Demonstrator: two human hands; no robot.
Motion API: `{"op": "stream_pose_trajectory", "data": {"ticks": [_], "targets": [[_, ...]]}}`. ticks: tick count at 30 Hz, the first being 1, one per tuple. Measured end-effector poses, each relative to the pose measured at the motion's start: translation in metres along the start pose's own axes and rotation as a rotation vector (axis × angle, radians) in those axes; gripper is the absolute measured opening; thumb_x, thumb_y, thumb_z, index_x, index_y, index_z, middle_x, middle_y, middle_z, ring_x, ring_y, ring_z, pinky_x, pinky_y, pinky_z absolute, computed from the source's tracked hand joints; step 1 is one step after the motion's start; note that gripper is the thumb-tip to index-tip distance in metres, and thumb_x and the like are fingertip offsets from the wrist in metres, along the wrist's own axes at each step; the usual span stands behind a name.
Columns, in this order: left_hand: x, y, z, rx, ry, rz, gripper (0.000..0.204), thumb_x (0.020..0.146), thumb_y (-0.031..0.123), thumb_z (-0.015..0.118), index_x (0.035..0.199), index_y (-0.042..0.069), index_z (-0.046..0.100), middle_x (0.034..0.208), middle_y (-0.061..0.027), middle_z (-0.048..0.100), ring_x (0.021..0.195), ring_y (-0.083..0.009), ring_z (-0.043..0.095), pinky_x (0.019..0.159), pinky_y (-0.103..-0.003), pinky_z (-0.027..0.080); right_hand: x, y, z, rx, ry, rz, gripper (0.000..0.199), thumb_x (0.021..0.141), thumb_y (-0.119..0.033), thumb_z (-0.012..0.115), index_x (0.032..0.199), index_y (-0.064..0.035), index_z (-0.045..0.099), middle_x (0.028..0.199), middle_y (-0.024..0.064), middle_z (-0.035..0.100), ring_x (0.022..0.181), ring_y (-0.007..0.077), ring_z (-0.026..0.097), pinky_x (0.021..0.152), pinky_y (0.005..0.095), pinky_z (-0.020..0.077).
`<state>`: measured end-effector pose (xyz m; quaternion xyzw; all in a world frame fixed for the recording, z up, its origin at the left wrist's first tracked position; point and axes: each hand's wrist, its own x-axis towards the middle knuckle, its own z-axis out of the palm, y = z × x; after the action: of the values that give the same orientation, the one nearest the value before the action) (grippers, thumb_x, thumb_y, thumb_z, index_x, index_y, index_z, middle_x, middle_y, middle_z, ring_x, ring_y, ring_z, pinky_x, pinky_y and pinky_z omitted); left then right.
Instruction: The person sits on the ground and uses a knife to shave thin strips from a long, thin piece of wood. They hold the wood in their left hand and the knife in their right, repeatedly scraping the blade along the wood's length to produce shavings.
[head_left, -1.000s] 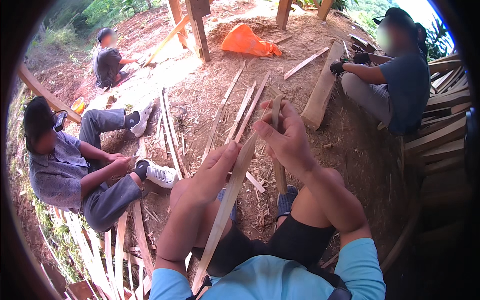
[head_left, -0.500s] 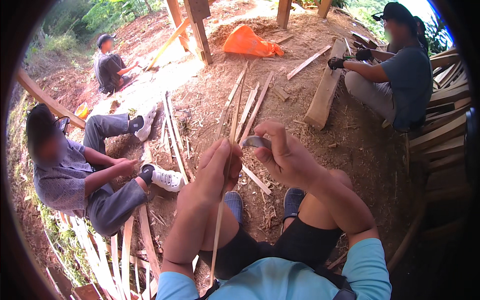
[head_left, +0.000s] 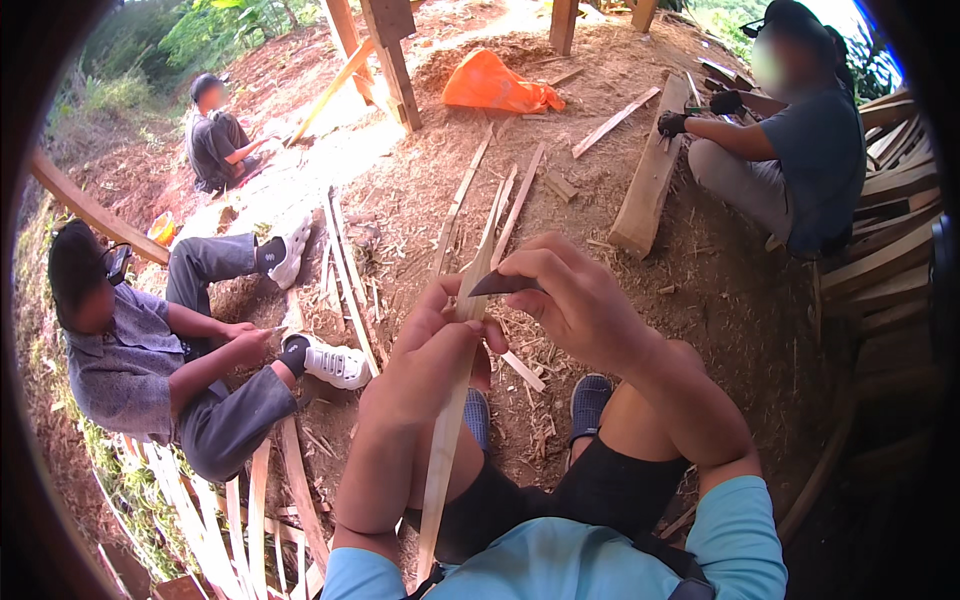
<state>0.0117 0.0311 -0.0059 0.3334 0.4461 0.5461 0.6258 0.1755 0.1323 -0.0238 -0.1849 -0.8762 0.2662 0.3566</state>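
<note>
A long, thin strip of pale wood point(head_left: 446, 450) slants up from my lap past my left hand point(head_left: 420, 365), its broad face showing. That hand is closed round it, thumb pressed on the face. My right hand point(head_left: 585, 305) grips a small knife point(head_left: 493, 285) with a dark pointed blade; its handle is hidden in my fingers. The blade lies across the strip just above my left thumb, at or against the wood. Under my arms, my feet in dark blue clogs point(head_left: 590, 400) rest on the ground.
Seated people are at the left point(head_left: 130, 350), far left point(head_left: 215, 135) and right point(head_left: 810, 150). A thick plank point(head_left: 645, 200), loose strips point(head_left: 345, 265) and an orange sheet point(head_left: 500, 85) lie ahead on shaving-strewn earth. Wooden posts point(head_left: 390, 60) stand beyond. Stacked wood point(head_left: 890, 260) fills the right edge.
The strip has turned from edge-on to show its broad face. My knife blade has come across it from the right. The person at the left has brought both hands together.
</note>
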Motion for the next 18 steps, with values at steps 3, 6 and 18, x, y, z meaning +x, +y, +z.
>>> {"op": "stream_pose_trajectory", "data": {"ticks": [3, 6, 18], "targets": [[0.003, -0.002, 0.001, -0.046, 0.052, 0.012, 0.025, 0.096, 0.019, 0.04, 0.114, 0.002, 0.044, 0.064, -0.0069, 0.054, 0.041, -0.011, 0.048, 0.036, -0.02, 0.039, 0.001, -0.006, 0.002, 0.078, 0.044, -0.016, 0.024, 0.085, -0.012, 0.066, 0.105, -0.0051, 0.055, 0.093, 0.0118, 0.056, 0.077, 0.0258, 0.062, 0.064, 0.0329, 0.0501], [0.004, -0.009, -0.001, 0.018, 0.065, 0.038, 0.024, 0.097, 0.022, 0.039, 0.11, 0.003, 0.045, 0.057, -0.0045, 0.049, 0.036, -0.0096, 0.041, 0.031, -0.02, 0.033, 0.002, -0.007, 0.0, 0.127, 0.04, -0.041, 0.022, 0.085, -0.011, 0.065, 0.104, -0.0047, 0.056, 0.093, 0.0116, 0.057, 0.076, 0.024, 0.062, 0.065, 0.0325, 0.0504], [0.001, -0.008, 0.001, 0.068, 0.109, 0.063, 0.022, 0.1, 0.024, 0.036, 0.101, 0.004, 0.045, 0.051, -0.0001, 0.038, 0.03, -0.0073, 0.031, 0.025, -0.02, 0.025, 0.0, -0.009, 0.011, 0.089, 0.098, -0.041, 0.016, 0.082, -0.01, 0.066, 0.096, -0.0069, 0.059, 0.085, 0.0087, 0.055, 0.072, 0.0274, 0.061, 0.059, 0.0365, 0.0487]]}}
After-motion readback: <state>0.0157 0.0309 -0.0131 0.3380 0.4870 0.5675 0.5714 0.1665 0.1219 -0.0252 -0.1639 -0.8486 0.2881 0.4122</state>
